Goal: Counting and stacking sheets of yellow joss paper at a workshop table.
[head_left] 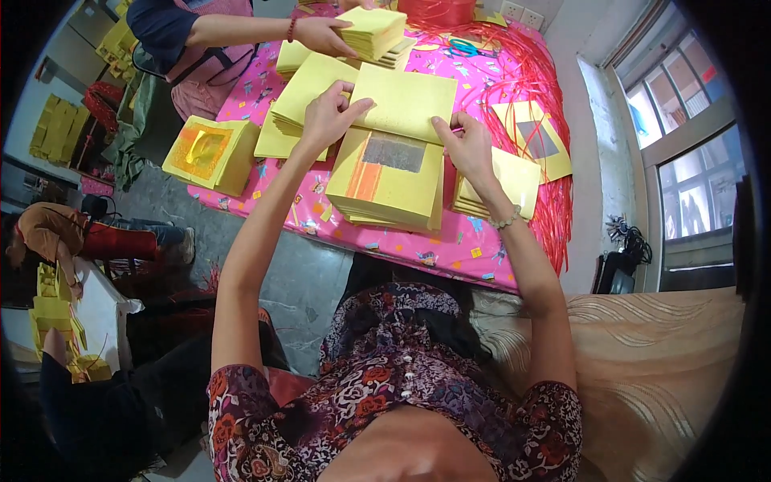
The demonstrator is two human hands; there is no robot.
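A yellow sheet of joss paper (405,98) is held by its lower part between my two hands. My left hand (329,116) grips its left edge, thumb pointing toward the sheet and fingers curled. At the lower right corner, my right hand (468,149) pinches it between thumb and fingers. Just below lies a thick stack of yellow joss paper (377,193); its top sheet carries a silver foil patch (393,153) and orange print. Another yellow stack (297,108) sits beside my left hand, partly hidden by it. A smaller pile (514,181) lies under my right wrist.
A pink patterned cloth (241,189) covers the table. Red plastic strands (522,72) spill down its right side near teal-handled scissors (463,48). Across the table, a co-worker's hand (325,36) holds a yellow bundle (371,32). A gold-printed stack (210,153) sits at the left corner.
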